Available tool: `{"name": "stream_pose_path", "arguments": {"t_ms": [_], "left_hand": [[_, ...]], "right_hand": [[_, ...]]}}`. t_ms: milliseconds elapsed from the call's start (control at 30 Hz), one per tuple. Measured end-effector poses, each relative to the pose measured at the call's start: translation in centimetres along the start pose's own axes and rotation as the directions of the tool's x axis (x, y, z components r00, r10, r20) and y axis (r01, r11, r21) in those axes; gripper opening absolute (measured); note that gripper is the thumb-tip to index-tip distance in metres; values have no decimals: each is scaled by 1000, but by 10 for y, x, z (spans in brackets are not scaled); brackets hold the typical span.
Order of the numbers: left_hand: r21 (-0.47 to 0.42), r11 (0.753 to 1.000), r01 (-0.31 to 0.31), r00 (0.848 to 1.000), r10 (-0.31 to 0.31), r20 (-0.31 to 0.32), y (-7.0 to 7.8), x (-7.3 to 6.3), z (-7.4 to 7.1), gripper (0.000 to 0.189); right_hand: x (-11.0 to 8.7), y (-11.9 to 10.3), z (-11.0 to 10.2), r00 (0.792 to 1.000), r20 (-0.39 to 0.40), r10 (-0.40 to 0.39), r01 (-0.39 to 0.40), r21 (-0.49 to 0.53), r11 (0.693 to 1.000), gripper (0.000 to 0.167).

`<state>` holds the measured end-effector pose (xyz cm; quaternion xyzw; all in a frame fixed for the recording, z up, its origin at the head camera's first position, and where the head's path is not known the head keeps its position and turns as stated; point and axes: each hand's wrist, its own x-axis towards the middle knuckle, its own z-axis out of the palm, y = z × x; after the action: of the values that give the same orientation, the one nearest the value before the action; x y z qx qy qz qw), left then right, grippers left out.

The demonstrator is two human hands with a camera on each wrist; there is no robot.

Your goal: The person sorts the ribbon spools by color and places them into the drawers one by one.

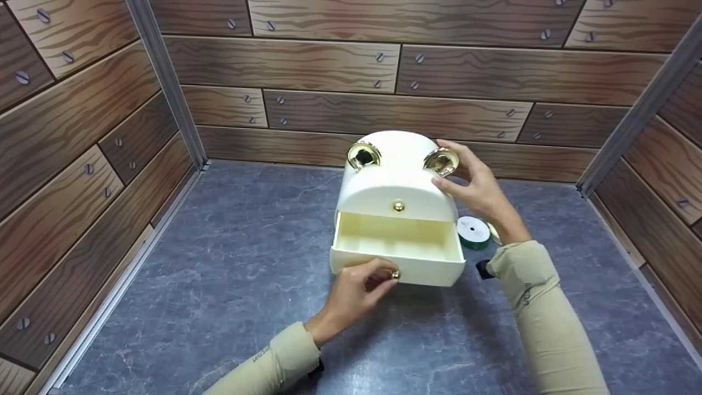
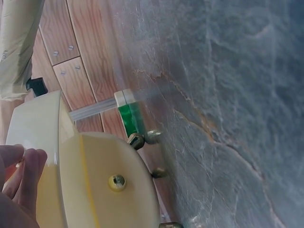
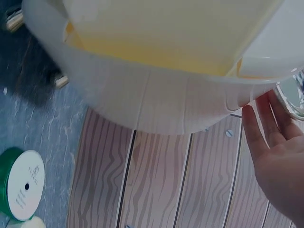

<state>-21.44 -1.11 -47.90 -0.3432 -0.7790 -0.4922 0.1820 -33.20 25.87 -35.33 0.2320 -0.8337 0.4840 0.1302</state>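
Observation:
A cream, round-bodied drawer box (image 1: 396, 145) stands on small gold ball feet. Two gold rings (image 1: 364, 156) sit at its upper sides. The middle drawer (image 1: 397, 269) is pulled out, and its bare inside shows. My left hand (image 1: 356, 288) pinches the gold knob on that drawer's front. Another gold knob (image 1: 398, 206) is on the arched panel above, and one (image 2: 117, 182) on the rounded panel below. My right hand (image 1: 482, 189) holds the box at its upper right, with thumb and fingers around the right gold ring (image 1: 441, 161).
A green ribbon spool (image 1: 473, 231) with a white label lies right of the box, a pale round thing (image 1: 496, 232) partly hidden beside it. The marbled grey table (image 1: 247, 263) is bounded by wood-patterned walls (image 1: 329, 66) at the back and sides.

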Motion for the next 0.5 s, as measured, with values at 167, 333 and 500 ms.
{"name": "stream_pose_path", "arguments": {"t_ms": [167, 333, 500], "left_hand": [[3, 1000, -6, 1000, 6, 7, 1, -1, 0, 16], [4, 1000, -12, 1000, 12, 7, 1, 0, -1, 16], [3, 1000, -10, 1000, 10, 2, 0, 0, -1, 16]], "right_hand": [[-5, -1, -3, 999, -18, 30, -30, -11, 999, 72], [-9, 9, -13, 995, -75, 72, -68, 51, 996, 61], [-17, 37, -24, 989, -126, 73, -64, 74, 995, 52]]}}
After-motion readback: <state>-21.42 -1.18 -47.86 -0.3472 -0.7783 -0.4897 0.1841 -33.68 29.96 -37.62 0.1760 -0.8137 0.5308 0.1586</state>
